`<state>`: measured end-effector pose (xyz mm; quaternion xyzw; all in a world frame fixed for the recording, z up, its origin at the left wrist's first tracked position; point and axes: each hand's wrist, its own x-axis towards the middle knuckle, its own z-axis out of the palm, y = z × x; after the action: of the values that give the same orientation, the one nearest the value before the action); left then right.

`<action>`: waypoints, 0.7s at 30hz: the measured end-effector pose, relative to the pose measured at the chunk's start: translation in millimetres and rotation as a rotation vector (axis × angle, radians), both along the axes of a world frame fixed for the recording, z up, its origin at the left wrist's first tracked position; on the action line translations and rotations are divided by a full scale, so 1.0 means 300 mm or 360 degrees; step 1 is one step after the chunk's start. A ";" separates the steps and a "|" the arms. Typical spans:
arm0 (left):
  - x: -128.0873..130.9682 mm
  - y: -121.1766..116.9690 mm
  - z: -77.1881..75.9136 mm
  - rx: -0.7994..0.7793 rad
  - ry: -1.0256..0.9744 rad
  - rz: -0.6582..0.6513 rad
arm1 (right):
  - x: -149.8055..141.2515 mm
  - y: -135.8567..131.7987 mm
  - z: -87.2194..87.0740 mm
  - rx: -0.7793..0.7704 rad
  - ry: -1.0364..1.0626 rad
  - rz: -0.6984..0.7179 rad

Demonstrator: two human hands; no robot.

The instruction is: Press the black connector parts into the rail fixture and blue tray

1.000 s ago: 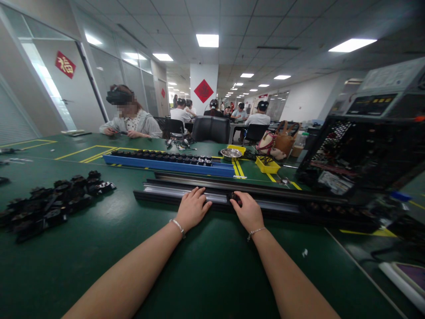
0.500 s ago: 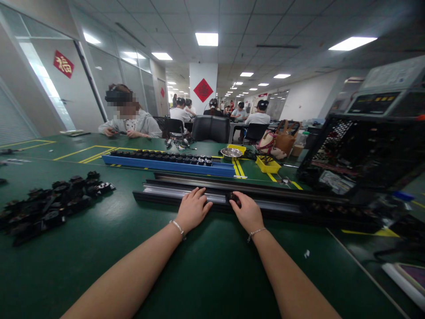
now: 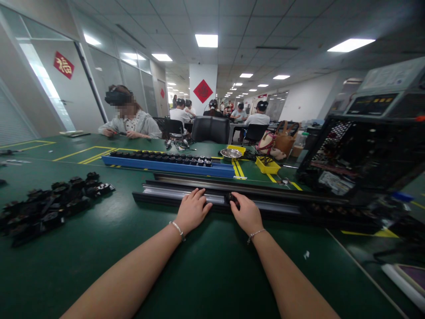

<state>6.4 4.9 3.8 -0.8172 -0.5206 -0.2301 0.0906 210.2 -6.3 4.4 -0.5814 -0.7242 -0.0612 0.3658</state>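
Note:
A long black rail with a silvery channel (image 3: 162,193) lies across the green table in front of me. My left hand (image 3: 193,207) rests on it with its fingers stretched out. Just to the right, my right hand (image 3: 246,212) has its thumb and fingers closed on a small black part (image 3: 229,198) that sits in the channel. The part is mostly covered by my fingers, and its kind cannot be made out. Several dark parts (image 3: 327,208) stand in a row at the rail's right end.
Many black parts (image 3: 59,199) lie heaped at the left. Behind the rail stands a blue tray (image 3: 159,169) with a row of black parts, a metal bowl (image 3: 231,153) and a yellow bin (image 3: 267,166). An open black equipment case (image 3: 352,150) rises at the right. A person (image 3: 129,119) sits across the table.
The fingers of my right hand have shifted slightly on the small black part, which has moved a little to the left. My left hand stays in place.

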 end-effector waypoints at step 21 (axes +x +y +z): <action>-0.002 -0.011 -0.013 0.0027 0.0004 -0.0047 | -0.010 -0.003 0.000 -0.0001 -0.0151 0.0019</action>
<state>5.8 1.5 0.0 -0.8242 -0.5065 -0.2348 0.0946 207.3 -7.1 4.2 -0.5738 -0.7441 -0.0863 0.3311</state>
